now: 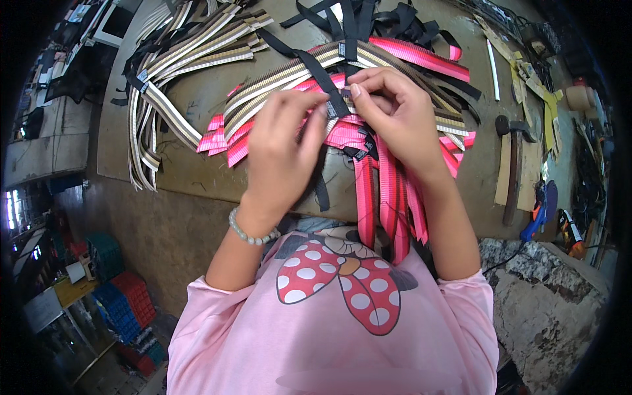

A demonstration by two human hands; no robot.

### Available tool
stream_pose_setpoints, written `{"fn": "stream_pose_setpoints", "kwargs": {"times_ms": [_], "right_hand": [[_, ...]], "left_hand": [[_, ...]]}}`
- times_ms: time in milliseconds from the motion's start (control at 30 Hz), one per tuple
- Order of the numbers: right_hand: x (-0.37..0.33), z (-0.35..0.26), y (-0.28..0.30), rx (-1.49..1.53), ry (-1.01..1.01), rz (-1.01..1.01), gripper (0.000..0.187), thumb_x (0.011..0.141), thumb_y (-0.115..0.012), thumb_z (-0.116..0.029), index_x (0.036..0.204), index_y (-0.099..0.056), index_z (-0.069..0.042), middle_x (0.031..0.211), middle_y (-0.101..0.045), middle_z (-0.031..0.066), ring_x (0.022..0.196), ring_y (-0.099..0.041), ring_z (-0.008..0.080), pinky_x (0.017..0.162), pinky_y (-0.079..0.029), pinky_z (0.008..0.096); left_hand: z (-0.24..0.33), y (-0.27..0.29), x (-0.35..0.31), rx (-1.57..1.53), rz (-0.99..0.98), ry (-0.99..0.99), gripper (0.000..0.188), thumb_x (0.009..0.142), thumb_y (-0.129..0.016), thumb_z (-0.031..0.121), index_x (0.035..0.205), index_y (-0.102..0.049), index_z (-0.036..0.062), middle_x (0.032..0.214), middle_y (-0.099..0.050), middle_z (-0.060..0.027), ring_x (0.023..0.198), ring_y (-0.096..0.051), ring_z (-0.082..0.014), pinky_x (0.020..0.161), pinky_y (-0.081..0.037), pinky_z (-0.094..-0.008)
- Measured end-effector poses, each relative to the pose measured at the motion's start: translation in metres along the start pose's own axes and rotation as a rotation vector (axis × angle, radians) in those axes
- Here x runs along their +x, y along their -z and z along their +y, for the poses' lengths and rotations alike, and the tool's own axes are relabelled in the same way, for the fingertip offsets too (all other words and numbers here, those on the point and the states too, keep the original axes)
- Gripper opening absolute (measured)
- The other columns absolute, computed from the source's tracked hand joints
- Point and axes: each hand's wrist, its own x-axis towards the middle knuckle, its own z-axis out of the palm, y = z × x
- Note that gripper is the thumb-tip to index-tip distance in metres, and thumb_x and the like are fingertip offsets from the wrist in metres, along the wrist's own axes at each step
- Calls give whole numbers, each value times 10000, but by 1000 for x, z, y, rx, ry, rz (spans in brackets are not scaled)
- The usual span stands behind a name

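Observation:
My left hand is closed at the fingertips on the edge of a narrow black strap that runs slantwise across the pile. A small label shows near the strap's lower end. Just right of it, my right hand is closed, thumb and forefinger together at something small and dark that I cannot make out. Beneath both hands lies a bundle of brown, tan and white striped webbing straps. Pink and red striped webbing straps lie under that bundle and hang over the table's near edge.
More brown and white webbing lies at the left of the table. Black straps are heaped at the back. On the right are a hammer, a blue glue gun and tape rolls. Plastic crates stand lower left.

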Motion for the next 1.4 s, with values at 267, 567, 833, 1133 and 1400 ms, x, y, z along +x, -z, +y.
{"fn": "stream_pose_setpoints", "kwargs": {"times_ms": [267,567,833,1133,1400], "right_hand": [[-3,-7,22,-76,-11,-132,67,863,-645,-8,865,-624,56,1096,-603,101,954,-613,122,853,-512,247],[-1,-5,31,-261,84,-301,55,848,-651,-2,856,-630,49,1158,-565,103,1044,-605,155,911,-500,270],[-2,-4,24,-330,219,-231,107,775,-672,-39,769,-602,41,1029,-630,138,916,-636,260,815,-499,330],[-2,-4,23,-318,226,-237,103,780,-672,-39,780,-610,44,1009,-634,144,907,-637,282,817,-498,341],[-2,-7,27,-387,225,-301,69,820,-674,-12,846,-636,39,1094,-624,100,961,-629,168,826,-518,279]], "left_hand": [[-2,-19,-17,154,-108,-160,179,782,-721,65,956,-688,37,914,-605,-90,846,-588,-269,709,-490,-366],[-7,-20,-23,84,-24,-116,152,758,-742,56,902,-698,40,876,-618,-89,806,-591,-265,696,-485,-370],[-8,-18,-25,61,-30,-112,149,764,-743,59,905,-697,45,872,-617,-82,803,-592,-260,697,-482,-366],[-8,-21,-26,68,-21,-110,137,775,-734,59,902,-683,45,875,-614,-85,803,-592,-265,699,-481,-369],[-10,-16,-31,41,-40,-84,133,780,-715,36,901,-661,25,870,-606,-103,821,-594,-285,720,-479,-377]]}}
